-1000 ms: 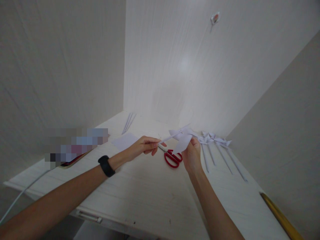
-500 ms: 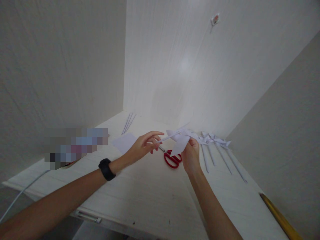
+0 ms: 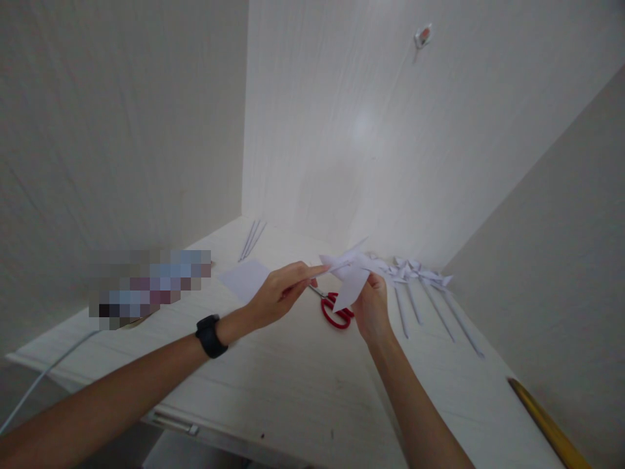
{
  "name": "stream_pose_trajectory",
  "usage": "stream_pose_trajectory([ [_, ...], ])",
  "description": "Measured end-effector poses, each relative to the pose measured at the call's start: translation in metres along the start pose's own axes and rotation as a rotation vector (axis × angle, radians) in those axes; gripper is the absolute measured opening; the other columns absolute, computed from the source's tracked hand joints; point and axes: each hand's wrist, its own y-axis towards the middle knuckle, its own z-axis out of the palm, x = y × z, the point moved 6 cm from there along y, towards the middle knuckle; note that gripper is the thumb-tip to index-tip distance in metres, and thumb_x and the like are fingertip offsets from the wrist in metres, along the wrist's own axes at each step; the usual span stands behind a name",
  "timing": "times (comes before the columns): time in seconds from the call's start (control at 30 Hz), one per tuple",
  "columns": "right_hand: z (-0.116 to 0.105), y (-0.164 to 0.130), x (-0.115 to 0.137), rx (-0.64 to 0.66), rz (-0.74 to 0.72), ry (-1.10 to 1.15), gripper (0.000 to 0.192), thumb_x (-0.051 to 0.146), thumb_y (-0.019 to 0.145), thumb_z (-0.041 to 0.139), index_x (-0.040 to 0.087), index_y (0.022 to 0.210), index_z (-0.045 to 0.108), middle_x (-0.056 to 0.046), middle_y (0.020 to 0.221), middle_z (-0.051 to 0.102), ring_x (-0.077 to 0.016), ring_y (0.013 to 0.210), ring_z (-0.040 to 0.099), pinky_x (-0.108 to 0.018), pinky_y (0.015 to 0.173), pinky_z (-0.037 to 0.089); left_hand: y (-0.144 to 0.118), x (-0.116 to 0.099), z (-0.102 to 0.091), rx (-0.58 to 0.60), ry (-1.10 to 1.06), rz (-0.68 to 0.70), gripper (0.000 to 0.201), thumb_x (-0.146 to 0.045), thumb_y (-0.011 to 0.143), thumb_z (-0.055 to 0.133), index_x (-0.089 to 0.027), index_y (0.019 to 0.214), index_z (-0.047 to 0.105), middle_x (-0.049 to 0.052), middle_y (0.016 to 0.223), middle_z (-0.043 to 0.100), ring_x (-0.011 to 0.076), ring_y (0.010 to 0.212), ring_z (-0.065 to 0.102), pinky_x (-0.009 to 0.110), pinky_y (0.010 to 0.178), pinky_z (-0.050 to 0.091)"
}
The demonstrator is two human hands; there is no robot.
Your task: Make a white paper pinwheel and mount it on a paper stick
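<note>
My right hand (image 3: 372, 303) is closed on a white paper pinwheel (image 3: 352, 283), gripping it near its hub with the blades spread out. My left hand (image 3: 286, 290), with a black watch (image 3: 211, 335) on the wrist, comes in from the left. Its index finger is stretched along the pinwheel's thin rolled paper stick and reaches the left blade; thumb and other fingers are closed around the stick, mostly hidden. Beneath the hands lies a pair of red-handled scissors (image 3: 336, 312) on the table. A flat white paper sheet (image 3: 244, 279) lies beyond my left forearm.
Several finished paper pinwheels (image 3: 415, 273) lie at the right, sticks toward me. Three thin paper sticks (image 3: 251, 241) rest at the back left. A blurred-out object (image 3: 156, 286) with a white cable (image 3: 53, 365) is at the left. A golden object (image 3: 544, 420) lies at the right edge.
My left index finger has straightened and moved right along the stick to touch the pinwheel. The pinwheel has turned slightly; my right hand keeps hold of it.
</note>
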Motion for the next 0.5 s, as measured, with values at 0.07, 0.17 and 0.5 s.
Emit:
stream_pose_trajectory([
  [0.07, 0.001, -0.0004, 0.0006, -0.002, -0.001, 0.005, 0.009, 0.024, 0.065, 0.068, 0.021, 0.073, 0.064, 0.004, 0.068, 0.065, -0.0099, 0.062, 0.058, -0.018, 0.055, 0.043, 0.0001, -0.0015, -0.0005, 0.001, 0.022, 0.01, 0.038, -0.018, 0.09, 0.04, -0.023, 0.126, 0.05, 0.004, 0.084, 0.06, 0.011, 0.072, 0.05, 0.022, 0.066, 0.039],
  [0.17, 0.0035, -0.0012, 0.0033, -0.012, -0.014, 0.01, 0.008, 0.022, 0.064, 0.067, 0.02, 0.071, 0.064, 0.002, 0.071, 0.067, -0.0118, 0.066, 0.06, -0.02, 0.059, 0.045, 0.0005, -0.003, -0.0012, -0.003, 0.039, 0.028, 0.038, -0.016, 0.09, 0.039, -0.024, 0.126, 0.05, 0.004, 0.083, 0.059, 0.0107, 0.071, 0.05, 0.02, 0.061, 0.038],
  [0.5, -0.0029, -0.0005, -0.0044, -0.029, -0.017, -0.081, 0.011, 0.031, 0.066, 0.06, 0.021, 0.071, 0.062, 0.003, 0.056, 0.061, -0.0111, 0.049, 0.052, -0.021, 0.047, 0.041, 0.0001, -0.0055, -0.0001, -0.014, 0.083, 0.144, 0.041, -0.01, 0.089, 0.039, -0.024, 0.126, 0.05, 0.003, 0.081, 0.058, 0.0095, 0.073, 0.051, 0.02, 0.065, 0.041],
])
